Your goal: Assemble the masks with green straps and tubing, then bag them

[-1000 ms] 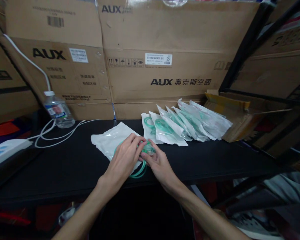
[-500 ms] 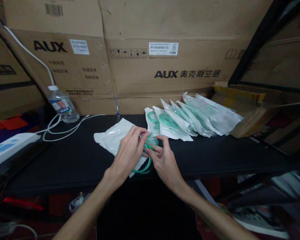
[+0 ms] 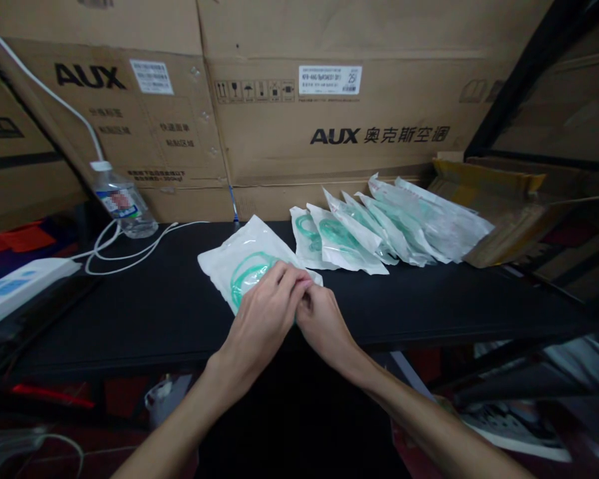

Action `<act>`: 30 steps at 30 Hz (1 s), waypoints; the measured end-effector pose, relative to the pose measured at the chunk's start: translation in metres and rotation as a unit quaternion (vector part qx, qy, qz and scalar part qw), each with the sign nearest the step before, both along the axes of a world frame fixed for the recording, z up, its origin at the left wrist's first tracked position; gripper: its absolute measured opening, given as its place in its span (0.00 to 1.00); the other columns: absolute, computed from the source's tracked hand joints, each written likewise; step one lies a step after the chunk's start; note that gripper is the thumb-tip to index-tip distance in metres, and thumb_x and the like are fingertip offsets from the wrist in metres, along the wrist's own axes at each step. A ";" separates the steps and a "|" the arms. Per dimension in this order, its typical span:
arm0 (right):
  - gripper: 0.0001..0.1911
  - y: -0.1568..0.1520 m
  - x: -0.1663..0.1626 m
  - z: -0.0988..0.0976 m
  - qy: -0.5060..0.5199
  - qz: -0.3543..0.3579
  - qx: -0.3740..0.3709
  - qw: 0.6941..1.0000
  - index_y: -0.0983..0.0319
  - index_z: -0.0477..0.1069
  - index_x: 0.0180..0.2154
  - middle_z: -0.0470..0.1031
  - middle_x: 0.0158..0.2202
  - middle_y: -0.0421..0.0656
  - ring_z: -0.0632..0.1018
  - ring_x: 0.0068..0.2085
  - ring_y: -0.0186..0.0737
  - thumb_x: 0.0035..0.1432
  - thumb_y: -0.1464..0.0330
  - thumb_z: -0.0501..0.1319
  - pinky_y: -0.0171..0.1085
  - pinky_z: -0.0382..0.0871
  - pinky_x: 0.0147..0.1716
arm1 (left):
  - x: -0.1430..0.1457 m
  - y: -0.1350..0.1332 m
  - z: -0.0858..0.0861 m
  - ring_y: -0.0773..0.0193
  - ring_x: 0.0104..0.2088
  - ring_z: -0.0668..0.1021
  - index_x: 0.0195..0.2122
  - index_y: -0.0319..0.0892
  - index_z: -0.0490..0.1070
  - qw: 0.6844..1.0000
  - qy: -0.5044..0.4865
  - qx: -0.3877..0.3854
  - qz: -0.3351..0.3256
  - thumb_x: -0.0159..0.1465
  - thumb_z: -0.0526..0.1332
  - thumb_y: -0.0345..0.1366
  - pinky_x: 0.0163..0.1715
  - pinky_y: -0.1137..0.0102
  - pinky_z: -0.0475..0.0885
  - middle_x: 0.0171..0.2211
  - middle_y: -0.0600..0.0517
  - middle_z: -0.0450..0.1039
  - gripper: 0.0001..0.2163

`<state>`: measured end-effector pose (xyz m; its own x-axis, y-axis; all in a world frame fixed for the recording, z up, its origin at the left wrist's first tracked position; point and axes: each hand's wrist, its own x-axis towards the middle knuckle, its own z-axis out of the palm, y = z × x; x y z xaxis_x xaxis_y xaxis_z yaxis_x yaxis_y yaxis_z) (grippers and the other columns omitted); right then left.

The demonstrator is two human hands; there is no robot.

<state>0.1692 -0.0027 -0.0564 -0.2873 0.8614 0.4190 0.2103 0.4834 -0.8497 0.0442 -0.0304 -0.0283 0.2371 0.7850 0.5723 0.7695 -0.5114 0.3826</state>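
Observation:
A clear plastic pouch (image 3: 239,263) with a coil of green tubing (image 3: 247,274) inside lies on the black shelf (image 3: 154,313). My left hand (image 3: 262,319) and my right hand (image 3: 322,322) meet at the pouch's near corner, fingers pinched together on its edge. Both hands are closed. The part of the pouch under my fingers is hidden.
A row of several similar pouches with green tubing (image 3: 379,229) leans to the right against an open cardboard box (image 3: 484,213). A water bottle (image 3: 120,199), white cable (image 3: 124,246) and power strip (image 3: 14,286) sit at the left. Large AUX cartons (image 3: 339,100) stand behind.
The green tubing that lay loose under my hands is now inside the pouch. My hands have drawn together and pinch the pouch's near edge.

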 end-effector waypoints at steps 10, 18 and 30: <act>0.44 -0.010 0.036 -0.003 -0.140 0.123 0.097 0.978 0.59 0.45 0.71 0.58 0.70 0.55 0.65 0.68 0.50 0.61 0.75 0.64 0.50 0.65 0.64 | -0.011 0.013 0.008 0.63 0.42 0.77 0.43 0.42 0.70 0.998 -0.057 -0.003 0.002 0.73 0.56 0.32 0.45 0.67 0.69 0.42 0.52 0.71 0.03; 0.16 -0.018 0.044 -0.013 -0.269 -0.001 0.388 0.882 0.67 0.69 0.56 0.73 0.56 0.61 0.79 0.54 0.54 0.69 0.72 0.58 0.49 0.79 0.49 | -0.018 0.014 0.015 0.64 0.41 0.76 0.40 0.43 0.72 0.994 -0.095 -0.047 -0.035 0.73 0.57 0.32 0.44 0.69 0.68 0.40 0.53 0.73 0.05; 0.15 -0.010 0.034 -0.001 -0.352 -0.008 0.464 0.813 0.73 0.74 0.47 0.77 0.44 0.58 0.78 0.41 0.51 0.70 0.78 0.49 0.47 0.77 0.38 | -0.019 0.010 0.007 0.63 0.41 0.76 0.41 0.43 0.71 0.990 -0.097 -0.085 -0.063 0.72 0.57 0.33 0.45 0.68 0.68 0.39 0.53 0.73 0.04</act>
<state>0.2037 -0.0127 -0.0570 -0.7286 0.2751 0.6272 0.4998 0.8397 0.2123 0.0250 -0.0205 -0.0216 0.2380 0.8449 0.4791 0.6066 -0.5145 0.6061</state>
